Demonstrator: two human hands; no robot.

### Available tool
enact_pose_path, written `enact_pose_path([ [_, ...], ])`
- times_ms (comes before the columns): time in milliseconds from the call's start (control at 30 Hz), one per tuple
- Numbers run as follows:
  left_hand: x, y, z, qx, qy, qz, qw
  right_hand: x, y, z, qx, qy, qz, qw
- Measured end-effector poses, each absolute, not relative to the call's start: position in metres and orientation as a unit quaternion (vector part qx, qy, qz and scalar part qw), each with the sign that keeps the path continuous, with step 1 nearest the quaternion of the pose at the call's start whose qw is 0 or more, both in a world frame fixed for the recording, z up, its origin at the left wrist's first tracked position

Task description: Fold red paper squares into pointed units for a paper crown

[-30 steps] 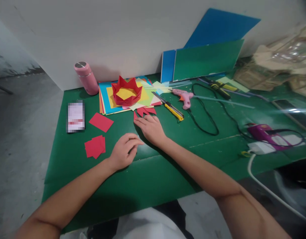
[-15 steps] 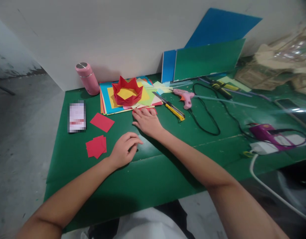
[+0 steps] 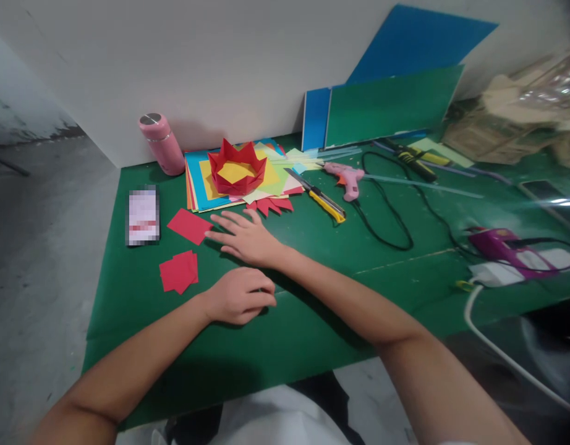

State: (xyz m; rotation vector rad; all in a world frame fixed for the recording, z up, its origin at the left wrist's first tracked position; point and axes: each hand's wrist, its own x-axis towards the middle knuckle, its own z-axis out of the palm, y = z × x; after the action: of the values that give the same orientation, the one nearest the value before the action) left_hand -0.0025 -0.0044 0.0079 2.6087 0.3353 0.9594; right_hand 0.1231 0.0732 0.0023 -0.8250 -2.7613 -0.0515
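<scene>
My right hand point(image 3: 248, 238) is open over the green table, fingers spread, with its fingertips at the right edge of a red paper rectangle point(image 3: 187, 225). Closer to me, my left hand point(image 3: 242, 296) rests with its fingers loosely bent and a little apart; nothing shows in it. Left of that hand lie several overlapping red paper squares point(image 3: 180, 272). A crown-like ring of folded red paper point(image 3: 238, 176) sits on a pile of coloured sheets point(image 3: 196, 196). Pointed red folded pieces point(image 3: 273, 205) lie at the pile's front edge, beyond my right hand.
A pink bottle point(image 3: 163, 145) and a blurred-out phone-shaped object point(image 3: 143, 215) stand and lie at left. To the right are a yellow utility knife point(image 3: 326, 206), a pink glue gun point(image 3: 347, 178) with its cord, a purple device point(image 3: 501, 250), and boards point(image 3: 391, 111) against the wall.
My right hand has moved left and nearer, off the pointed red pieces, to the red rectangle, its fingers spreading. My left hand has shifted slightly right and towards me, fingers more bent.
</scene>
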Motion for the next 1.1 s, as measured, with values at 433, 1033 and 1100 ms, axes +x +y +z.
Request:
enact_pose_path([
  [433,-0.004,-0.002,0.008,0.847,0.250,0.445,0.149,0.154,0.058,0.001,-0.303,-0.938,0.108,0.131],
  [1033,-0.006,0.010,-0.010,0.823,0.524,0.199,0.091,0.206,0.056,0.005,-0.328,-0.884,0.253,0.216],
  [1100,-0.007,0.010,-0.008,0.819,0.526,0.207,0.098,0.206,0.057,0.005,-0.316,-0.887,0.250,0.228],
])
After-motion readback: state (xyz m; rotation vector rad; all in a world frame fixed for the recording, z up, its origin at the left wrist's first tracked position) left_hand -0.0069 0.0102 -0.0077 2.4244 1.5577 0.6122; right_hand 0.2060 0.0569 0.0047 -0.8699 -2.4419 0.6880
